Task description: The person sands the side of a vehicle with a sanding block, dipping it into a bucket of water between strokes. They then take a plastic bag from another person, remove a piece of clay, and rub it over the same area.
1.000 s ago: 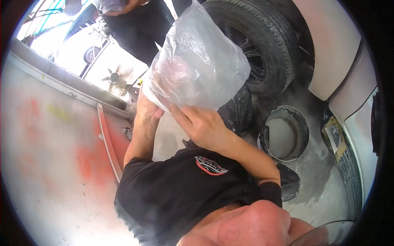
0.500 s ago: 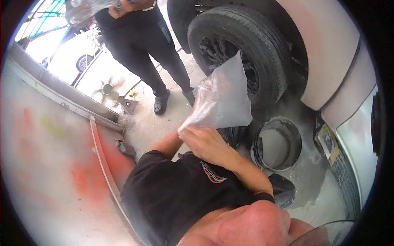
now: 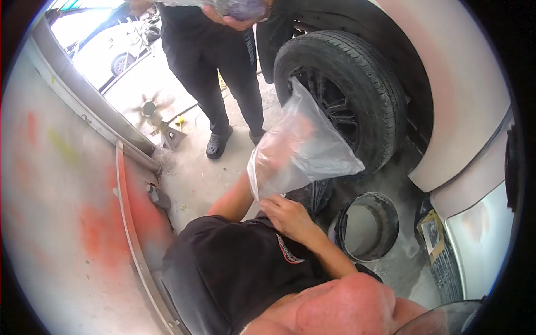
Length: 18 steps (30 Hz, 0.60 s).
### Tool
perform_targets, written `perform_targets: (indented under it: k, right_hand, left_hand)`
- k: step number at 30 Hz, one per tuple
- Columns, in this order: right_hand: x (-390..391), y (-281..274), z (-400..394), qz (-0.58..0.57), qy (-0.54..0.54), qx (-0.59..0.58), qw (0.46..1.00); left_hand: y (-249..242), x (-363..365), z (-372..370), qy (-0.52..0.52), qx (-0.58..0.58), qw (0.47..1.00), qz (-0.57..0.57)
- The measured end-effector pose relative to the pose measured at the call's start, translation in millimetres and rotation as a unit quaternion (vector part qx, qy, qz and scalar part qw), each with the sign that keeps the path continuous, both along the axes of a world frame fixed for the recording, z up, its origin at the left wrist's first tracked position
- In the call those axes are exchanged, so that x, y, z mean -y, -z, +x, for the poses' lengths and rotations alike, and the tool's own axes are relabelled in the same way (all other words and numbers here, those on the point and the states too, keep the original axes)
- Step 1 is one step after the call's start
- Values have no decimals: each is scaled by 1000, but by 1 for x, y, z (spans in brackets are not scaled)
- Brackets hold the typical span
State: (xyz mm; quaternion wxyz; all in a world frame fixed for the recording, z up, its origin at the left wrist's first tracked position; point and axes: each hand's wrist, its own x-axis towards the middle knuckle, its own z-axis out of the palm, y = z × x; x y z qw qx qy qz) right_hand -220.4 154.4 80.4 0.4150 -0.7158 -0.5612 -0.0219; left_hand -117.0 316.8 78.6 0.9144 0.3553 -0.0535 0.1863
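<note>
A translucent plastic bag [image 3: 326, 148] covers my left hand [image 3: 285, 142], which shows only as a blurred pinkish shape through the film. The bag's mouth sits around my left wrist, and my bare left forearm comes out below it. My right hand [image 3: 287, 215] is closed, pinching the lower edge of the bag between thumb and fingers. Behind the bag stands a dusty black wheel [image 3: 346, 100]. Across from me, another person's hand [image 3: 231, 19] holds clear plastic [image 3: 240, 6] with something purplish in it, cut off by the top edge.
To the right of my hands, a black bucket [image 3: 391, 234] with greyish contents stands on the concrete floor. A pale car fender [image 3: 469, 100] arches over the wheel. On the left is a panel [image 3: 61, 195] with red patches. A jack stand [image 3: 170, 134] stands near the other person's shoes [image 3: 219, 142].
The bag now reaches further down over my left hand, which shows more clearly inside it. My right hand has moved slightly down with the bag's edge. The other person's hands have shifted right.
</note>
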Motion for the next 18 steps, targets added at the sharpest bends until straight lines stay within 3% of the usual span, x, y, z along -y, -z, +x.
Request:
perform_targets:
  k: [7,9,12,18]
  right_hand:
    - [117,41,47,-6,183,-69,981]
    - [155,50,58,-93,277,-7,956]
    - [206,98,72,-87,345,33,934]
    - [230,115,57,-185,423,-10,887]
  left_hand:
    - [-23,-45,-22,-169,72,967,176]
    - [-37,-57,-36,-218,99,943,232]
    - [-59,-70,-55,-279,138,898,312]
    - [-95,-72,-73,-328,186,831,408]
